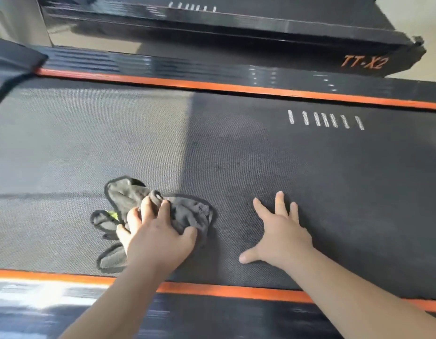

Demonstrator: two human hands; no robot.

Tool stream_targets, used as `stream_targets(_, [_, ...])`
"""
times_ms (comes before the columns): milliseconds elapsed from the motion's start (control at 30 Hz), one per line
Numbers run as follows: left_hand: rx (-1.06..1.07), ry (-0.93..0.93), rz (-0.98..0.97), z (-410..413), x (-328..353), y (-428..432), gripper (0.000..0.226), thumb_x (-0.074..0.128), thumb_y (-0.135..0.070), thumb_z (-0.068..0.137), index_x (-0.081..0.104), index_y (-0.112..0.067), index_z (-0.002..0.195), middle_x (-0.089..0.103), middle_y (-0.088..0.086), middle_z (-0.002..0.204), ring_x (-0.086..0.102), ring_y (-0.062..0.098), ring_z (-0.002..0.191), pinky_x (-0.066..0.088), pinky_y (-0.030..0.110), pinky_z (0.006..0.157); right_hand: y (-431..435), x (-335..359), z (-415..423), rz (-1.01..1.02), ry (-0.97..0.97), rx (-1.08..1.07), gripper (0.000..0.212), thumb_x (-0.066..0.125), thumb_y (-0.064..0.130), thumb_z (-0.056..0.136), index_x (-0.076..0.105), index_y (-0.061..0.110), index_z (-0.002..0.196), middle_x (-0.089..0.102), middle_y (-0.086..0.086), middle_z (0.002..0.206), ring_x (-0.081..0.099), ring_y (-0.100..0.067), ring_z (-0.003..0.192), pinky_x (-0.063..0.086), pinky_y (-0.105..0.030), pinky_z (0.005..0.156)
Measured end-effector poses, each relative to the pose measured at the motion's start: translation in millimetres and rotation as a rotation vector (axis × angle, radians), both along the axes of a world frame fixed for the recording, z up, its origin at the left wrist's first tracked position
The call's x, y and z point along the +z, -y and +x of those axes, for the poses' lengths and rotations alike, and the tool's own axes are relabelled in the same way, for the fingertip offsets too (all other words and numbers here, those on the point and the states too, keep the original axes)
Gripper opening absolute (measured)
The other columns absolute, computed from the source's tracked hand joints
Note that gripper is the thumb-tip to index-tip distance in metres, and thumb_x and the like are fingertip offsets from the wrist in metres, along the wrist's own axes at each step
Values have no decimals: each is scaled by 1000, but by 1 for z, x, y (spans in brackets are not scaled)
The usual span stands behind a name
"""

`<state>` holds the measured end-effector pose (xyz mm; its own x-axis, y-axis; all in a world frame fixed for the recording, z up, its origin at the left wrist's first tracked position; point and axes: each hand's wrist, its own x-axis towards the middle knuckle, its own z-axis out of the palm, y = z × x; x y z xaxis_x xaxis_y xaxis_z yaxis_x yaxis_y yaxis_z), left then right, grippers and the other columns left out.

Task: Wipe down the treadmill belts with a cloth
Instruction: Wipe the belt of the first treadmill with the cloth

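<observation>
- Lowest in the frame, a glossy black side rail [212, 319] is seen. It's badly smeared by blur, so no detail can be made out.
- Just above it, an orange stripe [236, 291] runs along the near edge of the treadmill belt [236, 155]. Both forearms are crossed over it.
- In the lower left of centre, a grey cloth [187, 214] with dark edging is found crumpled on the belt, well inside the near stripe.
- The cloth is covered by the left hand [153, 236]. The fingers are bent and dug into the bunched fabric, and the thumb is pressed on its right side.
- A small yellow-green patch [113, 214] can be seen at the cloth's left edge. It's probably a tag, but it's too small to be sure.
- To the right of the cloth, not touching it, the right hand [280, 233] is laid flat on the bare belt. The fingers are straight and spread and the thumb is stuck out to the left.
- Further up, right of centre, a row of white slanted dashes [325, 119] is printed on the belt.
- Beyond that, a second orange stripe [236, 88] and a ribbed black rail [163, 67] are seen.
- At upper left, a dark cover [11, 64] is angled over the belt's corner.
- Across the top, a second treadmill [236, 33] is parked, with orange "TT-X2" lettering [364, 62] at upper right.
</observation>
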<state>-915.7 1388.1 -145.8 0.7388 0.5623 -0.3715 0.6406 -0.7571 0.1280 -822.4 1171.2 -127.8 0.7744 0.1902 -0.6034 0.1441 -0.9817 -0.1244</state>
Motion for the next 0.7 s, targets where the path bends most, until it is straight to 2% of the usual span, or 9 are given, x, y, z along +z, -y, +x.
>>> stream_targets(100, [-179,153,38,-21,-9,24,63,46,-68,76,64,-29,122,45,2,149,40,37,131,40,56,107,8,0,-7,-70,-70,28,148,90,70,49,-16,60,151,-37,2,163,-23,-37,154,29,-73,112])
stream_targets(167, [-444,252,49,-40,-18,32,44,56,-59,78,68,-27,106,58,0,140,53,37,121,46,54,101,8,-4,-10,-63,-78,11,148,92,67,50,-17,62,150,-39,3,162,-26,-36,153,28,-74,111])
stream_targets(300, [-901,244,31,-25,-20,-29,50,55,-49,81,68,-29,124,56,-2,149,52,31,132,44,49,109,4,-3,-5,-74,-107,-8,147,94,62,54,-17,62,150,-41,3,161,-28,-38,152,25,-76,111])
stream_targets(333, [-856,202,56,-14,-18,-44,59,50,-50,81,65,-28,134,51,2,154,47,35,139,41,53,112,4,-2,-5,-71,-111,0,147,94,62,54,-17,62,150,-41,3,161,-28,-38,152,25,-76,112])
stream_targets(400, [-508,74,27,10,-12,-53,75,34,-56,81,45,-37,153,27,3,168,25,39,152,23,60,121,4,-2,-6,-69,-112,-5,147,95,62,54,-16,61,151,-40,3,162,-27,-39,152,24,-77,112])
stream_targets(467, [-219,31,0,20,-15,-28,77,28,-64,85,31,-41,158,9,-1,173,8,34,157,7,57,126,3,-2,-7,-66,-107,-16,147,95,60,54,-15,61,151,-39,3,162,-27,-39,152,23,-77,112])
stream_targets(500, [-196,43,18,18,-18,-8,79,28,-71,86,31,-39,158,8,-1,173,5,33,157,4,55,127,3,-2,-7,-66,-108,-17,147,95,60,54,-14,61,151,-39,3,162,-27,-38,153,23,-77,112])
stream_targets(567, [-319,108,58,0,-20,31,79,36,-78,85,42,-38,152,19,0,171,13,34,157,10,54,127,2,-2,-7,-61,-109,-24,146,96,60,53,-13,63,151,-39,5,162,-27,-37,153,24,-77,112])
stream_targets(700, [-772,193,-109,-38,-15,39,60,48,-54,76,63,-31,130,45,-4,160,39,28,149,36,51,120,2,-2,-9,-59,-90,-33,137,95,46,65,-12,65,150,-38,6,162,-25,-38,153,26,-76,111])
